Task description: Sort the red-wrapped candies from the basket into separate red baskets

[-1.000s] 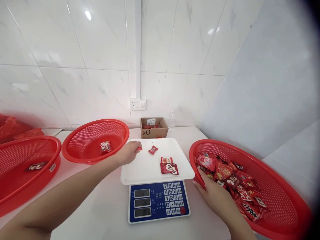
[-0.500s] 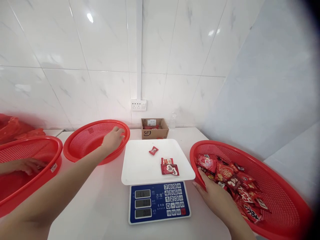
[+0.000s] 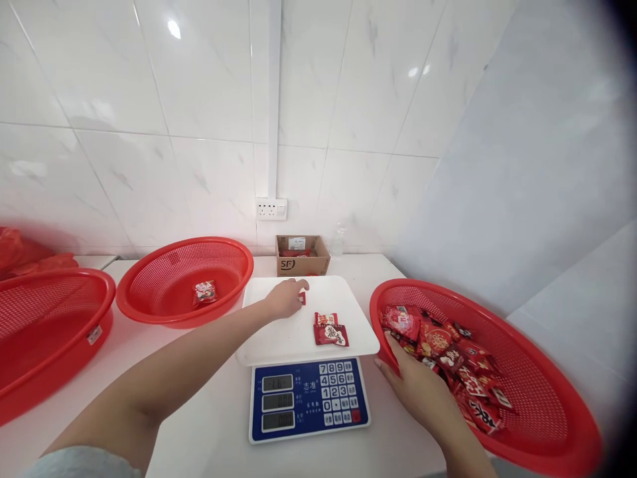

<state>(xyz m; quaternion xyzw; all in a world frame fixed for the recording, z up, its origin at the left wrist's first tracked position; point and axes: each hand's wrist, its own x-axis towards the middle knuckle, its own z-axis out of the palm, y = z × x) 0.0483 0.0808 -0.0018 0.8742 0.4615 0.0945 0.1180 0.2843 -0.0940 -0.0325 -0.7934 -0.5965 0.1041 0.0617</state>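
Observation:
My left hand (image 3: 286, 298) reaches over the white scale tray (image 3: 279, 335) and its fingers close on a small red candy (image 3: 301, 299). Two more red packets (image 3: 329, 329) lie on the tray to the right. My right hand (image 3: 415, 392) rests on the near rim of the right red basket (image 3: 542, 431), fingers curled over the edge, beside a heap of several red candy packets (image 3: 448, 362). The blue scale (image 3: 308, 400) sits below the tray.
A middle red basket (image 3: 164, 265) holds one packet (image 3: 204, 293). Another red basket (image 3: 44, 332) stands at far left. A small cardboard box (image 3: 302, 256) sits against the tiled wall under a socket (image 3: 271, 208).
My left hand moved from the tray to the middle basket, then back to the tray onto the small candy. Another person's hand seen in the far left basket half a second ago is gone.

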